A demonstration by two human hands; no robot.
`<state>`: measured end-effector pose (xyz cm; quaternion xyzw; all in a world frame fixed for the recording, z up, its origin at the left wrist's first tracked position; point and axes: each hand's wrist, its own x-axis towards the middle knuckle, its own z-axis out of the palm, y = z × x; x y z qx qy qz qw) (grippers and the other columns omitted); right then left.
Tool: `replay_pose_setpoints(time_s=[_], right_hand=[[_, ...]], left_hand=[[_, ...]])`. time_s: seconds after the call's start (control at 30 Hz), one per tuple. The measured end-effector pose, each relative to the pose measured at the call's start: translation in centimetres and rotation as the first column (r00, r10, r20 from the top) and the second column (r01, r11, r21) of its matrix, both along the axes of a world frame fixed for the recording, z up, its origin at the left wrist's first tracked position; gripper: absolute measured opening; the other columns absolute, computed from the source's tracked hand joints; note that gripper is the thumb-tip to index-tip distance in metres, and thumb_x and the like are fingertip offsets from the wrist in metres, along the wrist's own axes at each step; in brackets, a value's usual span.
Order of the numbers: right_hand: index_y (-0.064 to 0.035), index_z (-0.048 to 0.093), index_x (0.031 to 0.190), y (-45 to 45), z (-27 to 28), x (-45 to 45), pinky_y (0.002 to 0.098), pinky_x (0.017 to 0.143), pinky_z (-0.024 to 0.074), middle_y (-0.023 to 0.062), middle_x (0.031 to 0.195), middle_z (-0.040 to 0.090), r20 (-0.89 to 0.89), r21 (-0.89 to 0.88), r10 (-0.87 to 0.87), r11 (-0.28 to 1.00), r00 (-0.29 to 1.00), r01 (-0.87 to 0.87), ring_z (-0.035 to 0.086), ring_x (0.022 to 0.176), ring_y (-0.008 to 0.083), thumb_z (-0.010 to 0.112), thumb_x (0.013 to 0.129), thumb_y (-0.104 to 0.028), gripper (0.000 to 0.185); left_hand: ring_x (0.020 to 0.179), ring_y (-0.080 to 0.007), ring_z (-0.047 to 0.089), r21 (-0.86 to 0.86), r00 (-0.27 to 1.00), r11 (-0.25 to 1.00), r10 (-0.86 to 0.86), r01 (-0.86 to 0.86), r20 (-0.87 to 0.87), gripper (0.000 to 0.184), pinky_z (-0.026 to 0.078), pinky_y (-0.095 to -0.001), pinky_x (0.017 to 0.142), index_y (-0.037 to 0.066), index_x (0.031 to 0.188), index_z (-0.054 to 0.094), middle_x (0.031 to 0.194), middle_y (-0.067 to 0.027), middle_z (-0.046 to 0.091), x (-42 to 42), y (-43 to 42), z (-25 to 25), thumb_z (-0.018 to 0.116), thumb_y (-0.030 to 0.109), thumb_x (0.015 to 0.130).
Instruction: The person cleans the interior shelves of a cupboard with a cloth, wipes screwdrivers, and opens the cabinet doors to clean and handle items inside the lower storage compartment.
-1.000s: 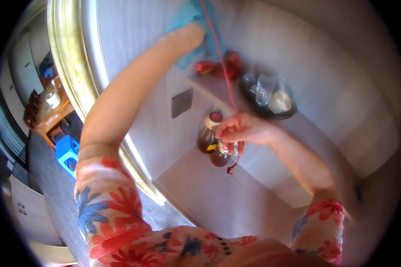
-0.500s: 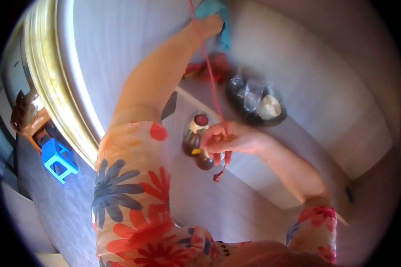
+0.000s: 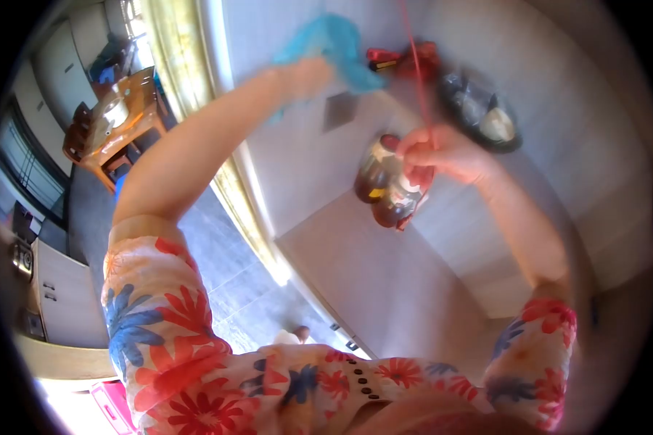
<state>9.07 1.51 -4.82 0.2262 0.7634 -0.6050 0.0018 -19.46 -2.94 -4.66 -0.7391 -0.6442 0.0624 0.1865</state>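
Note:
My left hand (image 3: 308,78), smeared by motion, is closed on a teal cloth (image 3: 330,40) at the upper middle, by a pale panel. My right hand (image 3: 450,156) pinches a thin red cord (image 3: 419,72) that runs up out of view. The cord's lower end hangs below my fingers, beside dark round-bodied bottles. One bottle (image 3: 371,177) has a dark red cap, and another bottle (image 3: 393,212) stands close by; my right hand partly covers them.
Behind my right hand sits a dark basket (image 3: 506,147) holding clear plastic and something white. Blurred red items (image 3: 426,61) lie near it. A gold-toned curtain (image 3: 175,54) hangs at left, with a wooden table (image 3: 134,101) beyond. A white cabinet (image 3: 69,290) stands lower left.
The view has turned, bringing the wooden table and cabinet into sight. My left hand has moved left with the cloth, away from the cord. My right hand still pinches the cord.

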Motion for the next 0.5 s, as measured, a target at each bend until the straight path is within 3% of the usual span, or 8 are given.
replay_pose_setpoints(time_s=[0.2,0.4,0.5], right_hand=[[-0.0032,0.056,0.094,0.1,0.0,-0.1,0.0202,0.044,0.0477,0.0029,0.077,0.061,-0.027,-0.003,0.005,1.000,1.000,-0.005,0.061,0.062,0.0100,0.059,0.081,-0.014,0.018],[-0.0024,0.056,0.096,-0.3,0.2,-0.3,0.0205,0.044,0.0475,0.0037,0.078,0.061,-0.014,0.013,0.051,0.999,0.999,-0.050,0.060,0.060,0.0098,0.059,0.081,-0.012,0.018],[-0.0020,0.055,0.094,0.2,0.3,-0.3,0.0263,0.056,0.0503,0.0081,0.079,0.061,0.008,-0.009,0.072,0.997,0.997,-0.072,0.061,0.073,0.0147,0.060,0.079,-0.012,0.018]], left_hand=[[0.089,-0.0315,0.058,-0.112,0.998,0.993,0.016,-0.022,-0.056,0.020,0.047,-0.0373,0.076,0.001,0.086,0.063,0.087,-0.0172,0.061,0.3,-1.5,-2.8,0.046,0.009,0.078],[0.088,-0.0306,0.058,-0.012,0.997,1.000,0.012,-0.011,0.077,0.019,0.047,-0.0364,0.076,0.001,0.085,0.063,0.085,-0.0164,0.061,2.0,1.3,-2.9,0.047,0.008,0.077],[0.088,-0.0302,0.058,0.060,0.994,0.998,0.018,-0.025,0.110,0.019,0.047,-0.0360,0.076,0.001,0.084,0.063,0.085,-0.0160,0.061,1.6,1.4,-2.5,0.048,0.007,0.077]])
